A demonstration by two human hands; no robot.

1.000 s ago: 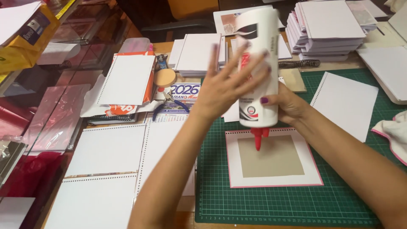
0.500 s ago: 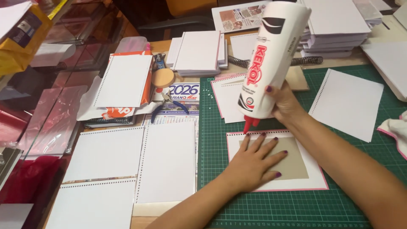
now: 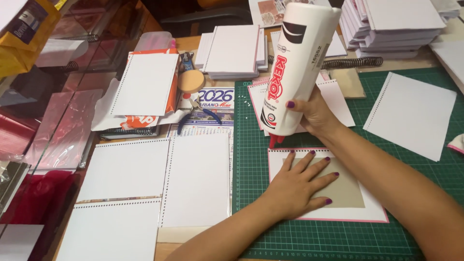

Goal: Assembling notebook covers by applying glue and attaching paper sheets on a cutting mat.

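My right hand (image 3: 313, 112) grips a tall white glue bottle (image 3: 297, 65) with a red nozzle, tipped nozzle-down. The nozzle tip hangs just above the top left corner of a white sheet with a pink edge (image 3: 377, 209). A grey cardboard rectangle (image 3: 349, 188) lies in the middle of that sheet. My left hand (image 3: 302, 182) rests flat, fingers spread, on the sheet and the cardboard. Both lie on a green cutting mat (image 3: 338, 239).
Punched white sheets (image 3: 195, 176) lie in rows to the left of the mat. Stacks of white pads (image 3: 237, 50) and a taller pile (image 3: 394, 24) stand at the back. A loose punched sheet (image 3: 411, 113) lies right. Blue-handled pliers (image 3: 195, 118) and a metal spiral (image 3: 353, 63) are nearby.
My left hand left the bottle and came down flat onto the sheet. The bottle tilted and its nozzle shifted to the sheet's top left corner.
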